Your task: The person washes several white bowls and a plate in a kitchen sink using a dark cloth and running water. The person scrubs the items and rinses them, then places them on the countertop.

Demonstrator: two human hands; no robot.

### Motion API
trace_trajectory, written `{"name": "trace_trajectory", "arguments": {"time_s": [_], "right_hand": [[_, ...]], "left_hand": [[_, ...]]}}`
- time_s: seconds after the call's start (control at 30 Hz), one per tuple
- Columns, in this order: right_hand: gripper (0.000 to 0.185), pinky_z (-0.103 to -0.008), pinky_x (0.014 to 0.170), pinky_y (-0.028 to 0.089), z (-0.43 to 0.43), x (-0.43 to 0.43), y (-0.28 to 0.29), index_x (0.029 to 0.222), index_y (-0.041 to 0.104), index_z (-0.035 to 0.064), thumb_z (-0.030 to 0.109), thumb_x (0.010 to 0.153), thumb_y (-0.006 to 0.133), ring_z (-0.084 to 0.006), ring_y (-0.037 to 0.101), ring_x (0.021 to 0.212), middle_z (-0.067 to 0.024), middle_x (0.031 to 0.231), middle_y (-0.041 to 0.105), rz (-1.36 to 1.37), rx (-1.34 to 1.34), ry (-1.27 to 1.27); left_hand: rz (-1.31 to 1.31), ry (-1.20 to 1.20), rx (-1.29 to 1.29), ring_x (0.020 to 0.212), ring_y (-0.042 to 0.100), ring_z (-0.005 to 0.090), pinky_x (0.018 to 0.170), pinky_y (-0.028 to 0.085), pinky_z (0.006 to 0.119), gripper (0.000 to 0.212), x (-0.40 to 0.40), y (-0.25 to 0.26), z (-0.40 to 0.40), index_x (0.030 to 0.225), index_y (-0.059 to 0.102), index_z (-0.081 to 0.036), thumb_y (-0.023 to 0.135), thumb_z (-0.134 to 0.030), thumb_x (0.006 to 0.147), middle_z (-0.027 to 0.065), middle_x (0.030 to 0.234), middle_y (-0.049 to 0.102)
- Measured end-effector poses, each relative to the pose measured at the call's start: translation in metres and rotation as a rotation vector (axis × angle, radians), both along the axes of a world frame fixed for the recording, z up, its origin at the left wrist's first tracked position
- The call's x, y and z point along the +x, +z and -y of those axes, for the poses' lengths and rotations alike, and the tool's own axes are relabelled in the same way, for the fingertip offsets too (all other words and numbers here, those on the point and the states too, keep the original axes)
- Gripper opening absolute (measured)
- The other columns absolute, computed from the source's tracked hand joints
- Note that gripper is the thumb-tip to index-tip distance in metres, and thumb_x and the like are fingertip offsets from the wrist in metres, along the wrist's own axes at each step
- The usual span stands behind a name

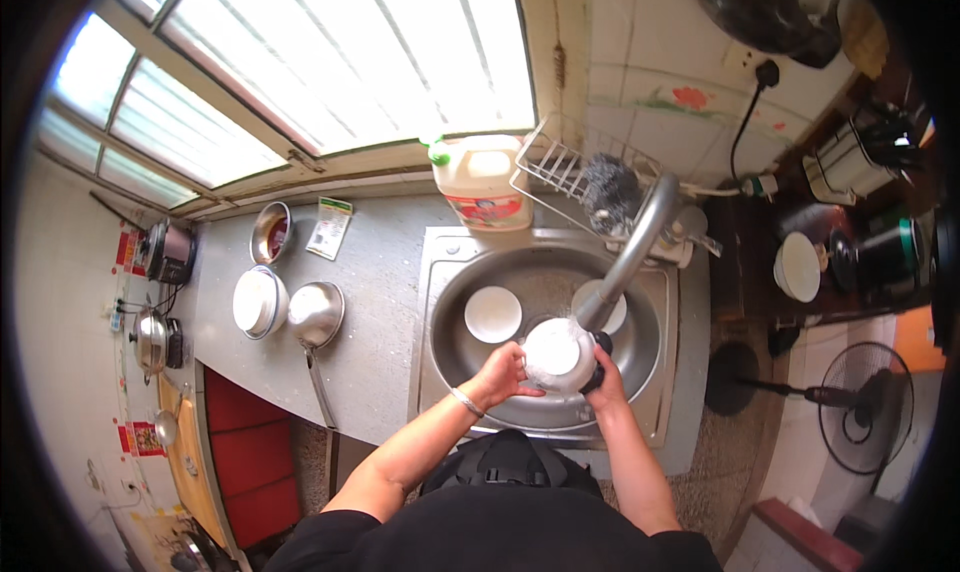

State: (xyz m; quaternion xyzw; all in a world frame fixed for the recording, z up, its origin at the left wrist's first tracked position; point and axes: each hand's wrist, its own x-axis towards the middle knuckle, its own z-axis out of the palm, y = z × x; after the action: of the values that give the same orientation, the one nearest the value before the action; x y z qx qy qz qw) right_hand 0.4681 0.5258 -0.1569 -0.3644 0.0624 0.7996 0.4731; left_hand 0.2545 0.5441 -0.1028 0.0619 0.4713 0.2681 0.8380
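Observation:
A white bowl (pixel 559 356), its base turned up, is held under the running tap (pixel 622 257), above the oval steel sink (pixel 465 381). My left hand (pixel 504 375) grips the bowl's left edge with curled fingers and wears a silver bangle at the wrist. On the right side, my right hand (pixel 606 381) holds a black scrubbing pad or cloth (pixel 600 354) against the bowl; its exact kind is unclear. One white bowl (pixel 493 314) lies at the sink's left. Another white dish (pixel 615 313) sits at the right, partly hidden by the tap.
Behind the sink stand a plastic detergent jug (pixel 487 186) and a wire rack (pixel 555 171) with a grey scouring pad (pixel 611 189). On the left counter are a steel ladle (pixel 316 315), stacked bowls (pixel 259 302), a metal bowl (pixel 271 233) and a packet (pixel 328 227). A fan (pixel 862 407) stands right.

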Motion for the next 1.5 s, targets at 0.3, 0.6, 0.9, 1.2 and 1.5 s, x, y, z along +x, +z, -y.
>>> {"name": "trace_trajectory", "arguments": {"time_s": [0.3, 0.6, 0.9, 1.2, 1.5], "right_hand": [[0.043, -0.0271, 0.074, 0.048, -0.007, -0.027, 0.042, 0.107, 0.055, 0.0038, 0.005, 0.069, 0.075, -0.0124, 0.058, 0.081, -0.0029, 0.094, 0.059, 0.727, 0.308, -0.008], [0.052, -0.0311, 0.078, 0.047, 0.013, -0.054, 0.056, 0.112, 0.050, 0.0041, 0.014, 0.068, 0.077, -0.0169, 0.057, 0.090, -0.0080, 0.098, 0.059, 1.128, 0.719, 0.278], [0.052, -0.0308, 0.075, 0.048, 0.007, -0.040, 0.074, 0.116, 0.050, 0.0034, 0.021, 0.073, 0.072, -0.0153, 0.058, 0.086, -0.0095, 0.094, 0.061, 0.894, 0.812, 0.463], [0.040, -0.0376, 0.074, 0.049, 0.007, -0.027, 0.086, 0.102, 0.053, -0.0015, 0.016, 0.069, 0.067, -0.0319, 0.061, 0.083, -0.0175, 0.090, 0.061, 0.929, 1.090, 0.752], [0.037, -0.0432, 0.077, 0.048, -0.003, -0.024, 0.061, 0.103, 0.052, 0.0021, 0.007, 0.069, 0.064, -0.0362, 0.055, 0.092, -0.0156, 0.095, 0.053, 1.677, 1.144, 0.643]], "left_hand": [[-0.519, -0.172, 0.279, 0.120, 0.043, 0.0284, 0.081, 0.052, 0.045, 0.073, 0.023, 0.020, 0.009, 0.141, 0.022, -0.003, 0.057, -0.039, 0.088, 0.0178, 0.134, 0.038], [-0.386, -0.108, 0.195, 0.121, 0.042, 0.0305, 0.076, 0.052, 0.048, 0.096, 0.030, 0.040, 0.008, 0.142, 0.016, -0.003, 0.065, -0.053, 0.077, 0.0171, 0.138, 0.033], [-0.268, -0.035, 0.279, 0.115, 0.048, 0.0276, 0.071, 0.056, 0.041, 0.082, 0.021, 0.030, 0.019, 0.141, 0.024, -0.007, 0.064, -0.046, 0.081, 0.0152, 0.132, 0.041], [-0.275, 0.082, 0.316, 0.102, 0.055, 0.0183, 0.076, 0.053, 0.034, 0.054, 0.019, 0.021, 0.018, 0.129, 0.042, -0.011, 0.052, -0.046, 0.089, 0.0058, 0.116, 0.052], [-0.315, -0.062, 0.252, 0.105, 0.055, 0.0239, 0.070, 0.055, 0.045, 0.055, 0.031, 0.038, 0.028, 0.134, 0.035, -0.018, 0.045, -0.051, 0.091, 0.0057, 0.123, 0.048]]}}
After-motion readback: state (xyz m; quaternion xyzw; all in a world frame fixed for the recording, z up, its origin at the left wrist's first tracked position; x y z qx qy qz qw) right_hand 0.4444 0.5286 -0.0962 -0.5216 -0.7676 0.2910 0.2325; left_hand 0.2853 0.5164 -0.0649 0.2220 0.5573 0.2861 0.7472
